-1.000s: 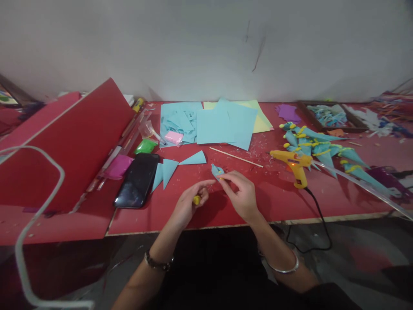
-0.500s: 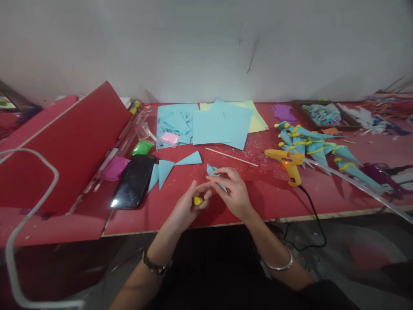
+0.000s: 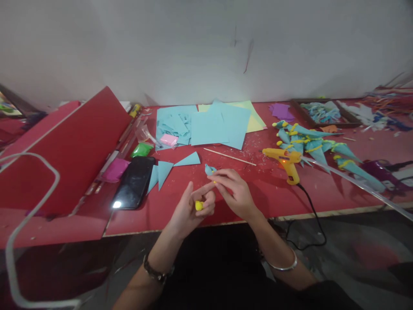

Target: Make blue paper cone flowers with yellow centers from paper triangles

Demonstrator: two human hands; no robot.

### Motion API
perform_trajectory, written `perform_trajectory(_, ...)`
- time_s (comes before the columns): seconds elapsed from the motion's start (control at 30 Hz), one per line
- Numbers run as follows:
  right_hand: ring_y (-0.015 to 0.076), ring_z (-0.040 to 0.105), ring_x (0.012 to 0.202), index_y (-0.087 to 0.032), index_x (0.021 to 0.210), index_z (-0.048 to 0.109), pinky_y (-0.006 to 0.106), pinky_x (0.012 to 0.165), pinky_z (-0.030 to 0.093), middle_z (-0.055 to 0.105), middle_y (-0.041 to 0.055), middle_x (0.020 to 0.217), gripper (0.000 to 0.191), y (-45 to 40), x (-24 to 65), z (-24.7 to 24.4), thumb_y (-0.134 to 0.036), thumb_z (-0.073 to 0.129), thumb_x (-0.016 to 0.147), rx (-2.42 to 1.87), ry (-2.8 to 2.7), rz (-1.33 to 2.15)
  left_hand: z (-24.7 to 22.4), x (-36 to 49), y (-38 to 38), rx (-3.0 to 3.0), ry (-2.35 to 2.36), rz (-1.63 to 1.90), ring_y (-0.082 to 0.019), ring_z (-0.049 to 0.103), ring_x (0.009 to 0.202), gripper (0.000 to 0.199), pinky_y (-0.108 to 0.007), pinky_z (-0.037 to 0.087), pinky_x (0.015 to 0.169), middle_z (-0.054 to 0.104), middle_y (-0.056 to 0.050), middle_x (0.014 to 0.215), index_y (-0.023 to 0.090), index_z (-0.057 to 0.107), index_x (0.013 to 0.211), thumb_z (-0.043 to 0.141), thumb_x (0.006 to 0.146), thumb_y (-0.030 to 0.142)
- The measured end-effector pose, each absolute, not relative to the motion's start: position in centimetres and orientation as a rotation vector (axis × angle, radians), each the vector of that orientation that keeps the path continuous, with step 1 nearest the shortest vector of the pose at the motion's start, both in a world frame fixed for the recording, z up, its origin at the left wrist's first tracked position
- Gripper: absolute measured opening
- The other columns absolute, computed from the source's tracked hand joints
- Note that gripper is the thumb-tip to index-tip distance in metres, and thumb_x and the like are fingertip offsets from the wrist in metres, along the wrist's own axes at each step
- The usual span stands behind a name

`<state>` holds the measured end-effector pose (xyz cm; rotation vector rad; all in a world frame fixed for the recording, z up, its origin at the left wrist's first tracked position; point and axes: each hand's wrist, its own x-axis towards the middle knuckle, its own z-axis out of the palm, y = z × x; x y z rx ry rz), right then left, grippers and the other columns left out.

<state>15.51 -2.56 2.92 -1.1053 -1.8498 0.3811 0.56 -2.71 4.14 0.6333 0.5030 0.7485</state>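
My left hand [image 3: 190, 211] has its fingers curled round a lump of yellow clay [image 3: 199, 206], with the index finger stretched toward my other hand. The fingertips of my right hand [image 3: 234, 189] pinch a tiny yellow bit [image 3: 214, 182] against the tip of that index finger. Just beyond these fingertips lies a small blue paper piece [image 3: 210, 169] with a bit of yellow on it, partly hidden by my right hand. A thin wooden stick [image 3: 229, 156] rests behind it on the red table [image 3: 145, 219].
Blue paper triangles [image 3: 165, 172] and a black phone [image 3: 134, 183] lie to the left, near green [image 3: 142, 150] and pink packets [image 3: 116, 169]. A yellow glue gun [image 3: 285, 161] sits right, before several blue cones [image 3: 316, 146]. Blue sheets [image 3: 209, 129] lie at the back.
My left index finger is more stretched out, and the yellow lump shows more fully. My right fingers have closed in on its tip. The view has shifted slightly.
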Motion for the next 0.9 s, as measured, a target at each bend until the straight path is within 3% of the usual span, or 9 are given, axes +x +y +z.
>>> perform_trajectory(0.3, 0.015, 0.054, 0.087, -0.024, 0.103, 0.058, 0.03, 0.077, 0.047, 0.06, 0.0045, 0.092, 0.024, -2.9, 14.9, 3.3, -0.017, 0.047, 0.083, -1.041, -1.841, 0.316, 3.2, 1.4, -2.1, 0.805, 0.804, 0.885, -0.004, 0.023, 0.046, 0.028, -0.017, 0.02, 0.045, 0.032, 0.007, 0.051, 0.013, 0.055, 0.067, 0.065, 0.066, 0.039)
perform_trajectory(0.67, 0.0141, 0.054, 0.075, -0.018, 0.092, 0.062, 0.027, 0.069, 0.046, 0.063, 0.0049, 0.081, 0.018, -3.5, 14.9, 3.4, -0.012, 0.052, 0.079, -1.012, -1.841, 0.09, 2.6, 1.4, -1.9, 0.941, 0.906, 0.934, -0.005, 0.024, 0.049, 0.035, -0.019, 0.021, 0.048, 0.032, 0.007, 0.05, 0.013, 0.05, 0.056, 0.061, 0.068, 0.044)
perform_trajectory(0.9, 0.0135, 0.053, 0.073, -0.023, 0.089, 0.063, 0.028, 0.067, 0.045, 0.057, 0.0022, 0.076, 0.017, -3.8, 14.8, 3.3, -0.016, 0.051, 0.08, -1.051, -1.77, 0.304, 2.3, 0.4, -1.4, 1.08, 0.895, 0.856, -0.006, 0.033, 0.055, 0.03, -0.019, 0.027, 0.055, 0.042, 0.005, 0.056, 0.013, 0.055, 0.063, 0.064, 0.065, 0.042)
